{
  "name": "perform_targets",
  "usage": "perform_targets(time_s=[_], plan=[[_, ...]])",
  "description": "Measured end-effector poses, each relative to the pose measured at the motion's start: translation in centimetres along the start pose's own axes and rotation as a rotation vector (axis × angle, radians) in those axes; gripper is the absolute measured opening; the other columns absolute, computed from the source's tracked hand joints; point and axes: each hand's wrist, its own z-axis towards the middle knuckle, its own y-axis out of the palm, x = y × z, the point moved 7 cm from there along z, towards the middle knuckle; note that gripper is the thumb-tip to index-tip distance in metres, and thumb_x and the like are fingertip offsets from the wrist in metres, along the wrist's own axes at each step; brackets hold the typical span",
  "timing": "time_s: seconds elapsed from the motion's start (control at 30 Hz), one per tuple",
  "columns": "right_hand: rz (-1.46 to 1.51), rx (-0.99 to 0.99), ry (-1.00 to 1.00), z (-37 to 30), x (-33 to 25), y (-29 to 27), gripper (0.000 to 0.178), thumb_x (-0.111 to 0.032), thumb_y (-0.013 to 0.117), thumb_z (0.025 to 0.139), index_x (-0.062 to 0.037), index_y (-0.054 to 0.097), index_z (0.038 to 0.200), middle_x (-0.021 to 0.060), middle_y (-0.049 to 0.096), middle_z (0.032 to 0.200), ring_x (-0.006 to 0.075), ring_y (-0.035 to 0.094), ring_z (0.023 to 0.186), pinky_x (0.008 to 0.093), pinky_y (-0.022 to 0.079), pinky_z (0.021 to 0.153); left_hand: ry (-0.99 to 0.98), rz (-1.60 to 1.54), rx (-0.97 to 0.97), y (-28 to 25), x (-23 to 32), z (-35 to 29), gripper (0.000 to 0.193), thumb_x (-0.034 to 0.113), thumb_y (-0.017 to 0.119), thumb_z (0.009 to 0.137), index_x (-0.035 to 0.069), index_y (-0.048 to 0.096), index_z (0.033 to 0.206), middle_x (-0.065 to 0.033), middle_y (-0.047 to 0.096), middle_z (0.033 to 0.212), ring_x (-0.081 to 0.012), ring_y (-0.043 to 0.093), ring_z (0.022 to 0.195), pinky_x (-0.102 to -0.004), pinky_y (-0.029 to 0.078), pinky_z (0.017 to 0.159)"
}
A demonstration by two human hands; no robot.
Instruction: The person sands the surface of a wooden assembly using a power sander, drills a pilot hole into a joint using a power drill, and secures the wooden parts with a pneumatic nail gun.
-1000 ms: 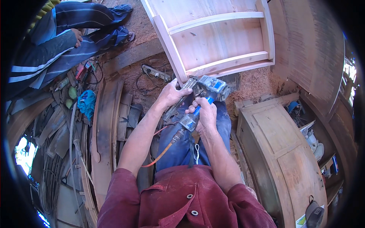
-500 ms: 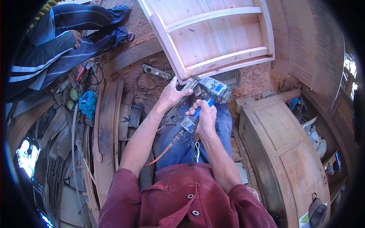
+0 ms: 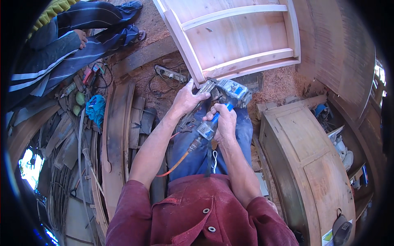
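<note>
My right hand (image 3: 223, 121) is wrapped round the blue grip of a nail gun (image 3: 234, 91), a worn grey and blue tool with an orange air hose (image 3: 178, 164) at its lower end. The nose of the nail gun is against or very near the lower left corner of a pale wooden framed panel (image 3: 238, 39). Beside that corner is my left hand (image 3: 188, 99), its forefinger along the panel's edge and its thumb stretched toward the nail gun. The other fingers of this hand are partly hidden. Curved cross rails run over the panel.
A person in dark striped trousers (image 3: 88, 16) sits at upper left. A power strip (image 3: 170, 74) with cables lies on the shavings-covered floor. Planks (image 3: 117, 143) and a teal cloth (image 3: 95, 110) are at left. A wooden cabinet (image 3: 303, 156) with a cap (image 3: 342, 229) stands at right.
The whole view has shifted slightly. Both hands keep their places on the nail gun and at the panel's corner, with little visible movement.
</note>
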Motion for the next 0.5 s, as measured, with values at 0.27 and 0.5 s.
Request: perform_targets(time_s=[0.27, 0.5], plan=[[0.055, 0.015, 0.027, 0.1, 0.7, 1.0, 0.009, -0.006, 0.057, 0.088, 0.0019, 0.056, 0.092, 0.0079, 0.055, 0.071, 0.0181, 0.058, 0.054, 0.0371, 0.058, 0.054, 0.030, 0.095, 0.016, -0.8, -1.0, 0.4, 0.083, 0.044, 0.082, 0.077, -0.002, 0.053, 0.139, -0.0259, 0.068, 0.123, -0.0356, 0.067, 0.115, -0.0416, 0.050, 0.100], [0.044, 0.043, -0.032, -0.1, -0.1, 1.0, 0.012, -0.005, 0.058, 0.084, 0.0018, 0.058, 0.074, 0.0095, 0.057, 0.065, 0.0190, 0.059, 0.052, 0.0365, 0.057, 0.052, 0.078, 0.034, -0.032, -0.5, 1.0, 0.2, 0.073, 0.044, 0.080, 0.077, 0.002, 0.060, 0.133, -0.0221, 0.070, 0.119, -0.0328, 0.069, 0.110, -0.0405, 0.051, 0.097]])
